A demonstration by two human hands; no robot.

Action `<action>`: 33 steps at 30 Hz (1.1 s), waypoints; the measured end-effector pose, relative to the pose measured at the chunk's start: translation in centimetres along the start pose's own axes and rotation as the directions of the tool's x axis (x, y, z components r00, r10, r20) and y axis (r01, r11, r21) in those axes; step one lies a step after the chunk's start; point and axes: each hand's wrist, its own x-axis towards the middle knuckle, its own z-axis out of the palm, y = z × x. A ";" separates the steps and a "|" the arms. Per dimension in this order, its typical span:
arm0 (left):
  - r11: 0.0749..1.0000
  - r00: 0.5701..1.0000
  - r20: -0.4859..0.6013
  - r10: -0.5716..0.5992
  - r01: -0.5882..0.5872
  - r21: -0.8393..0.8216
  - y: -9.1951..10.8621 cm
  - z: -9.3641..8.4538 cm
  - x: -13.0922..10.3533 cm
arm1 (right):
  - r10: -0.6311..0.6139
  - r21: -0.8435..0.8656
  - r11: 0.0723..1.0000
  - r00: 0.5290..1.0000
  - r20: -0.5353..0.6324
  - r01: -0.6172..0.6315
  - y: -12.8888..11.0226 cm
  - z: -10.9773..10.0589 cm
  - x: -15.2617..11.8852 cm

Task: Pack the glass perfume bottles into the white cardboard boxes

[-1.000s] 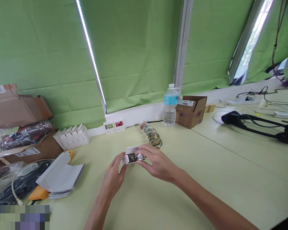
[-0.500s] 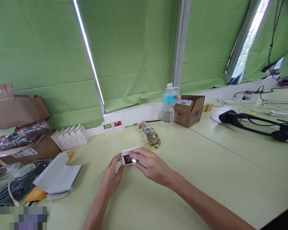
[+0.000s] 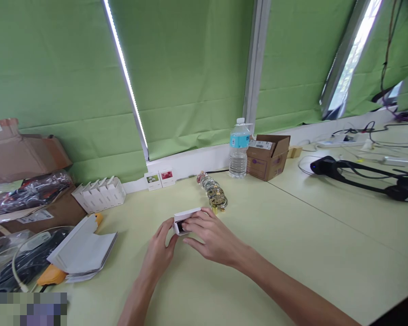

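A small white box (image 3: 187,213) with a raised flap and a dark inside is tilted above the table. My left hand (image 3: 161,242) grips its left end between thumb and fingers. The fingers of my right hand (image 3: 212,235) reach into the box's opening and press on the dark inside, while the thumb stands apart below. Those fingers cover most of the contents. Just behind the box lies a row of shiny gold, silver and pinkish ring-shaped pieces (image 3: 215,192), like bracelets.
Several white cartons (image 3: 100,194) and two small picture cards or boxes (image 3: 159,179) stand near the wall. A water bottle (image 3: 238,149) sits beside a brown cardboard box (image 3: 268,158). At left are folded white packaging (image 3: 88,253) and bagged items; a black headset (image 3: 360,176) lies right.
The shiny piece at my right fingertips is now out of sight. My right fingers have moved slightly left and into the box, and the thumb has come away from it.
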 end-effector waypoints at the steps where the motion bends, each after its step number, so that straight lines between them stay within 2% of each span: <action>1: 1.000 1.000 -0.001 -0.002 0.002 -0.004 -0.1 0.1 0.0 | -0.012 -0.014 1.000 1.000 0.005 0.012 0.0 0.1 0.0; 6: 1.000 1.000 -0.020 -0.004 0.004 -0.018 -0.2 0.2 0.0 | -0.028 -0.018 0.999 1.000 -0.002 0.028 0.2 0.4 -0.1; 11: 0.998 0.998 -0.023 -0.053 0.052 -0.040 -0.1 0.1 0.0 | -0.011 0.075 0.997 0.991 -0.133 0.021 0.3 0.1 -0.1; 14: 0.999 0.995 -0.100 -0.003 -0.002 -0.050 -1.0 0.5 -0.1 | 0.000 0.084 0.996 0.988 -0.151 0.013 0.3 0.0 -0.2; 17: 0.996 0.983 -0.159 0.088 -0.085 0.021 -1.6 0.7 -0.1 | 0.035 0.082 0.996 0.992 -0.125 -0.024 0.2 0.1 -0.2; 22: 0.993 0.996 -0.058 0.074 -0.068 0.095 -0.3 -0.2 0.1 | 0.097 0.138 0.987 0.991 -0.097 -0.083 0.0 0.1 -0.2; 25: 0.998 0.997 -0.064 0.048 -0.046 0.033 0.6 -0.7 0.3 | 0.103 0.143 0.987 0.981 -0.165 -0.079 0.2 0.1 -0.1; 29: 0.998 0.996 -0.090 0.016 -0.022 -0.061 1.4 -0.9 0.5 | 0.206 0.160 0.972 0.945 -0.253 -0.170 0.8 0.6 0.0; 33: 0.992 0.986 -0.160 -0.040 0.020 -0.128 2.0 -0.6 0.4 | 0.402 0.314 0.894 0.883 -0.244 -0.320 1.2 1.6 -0.1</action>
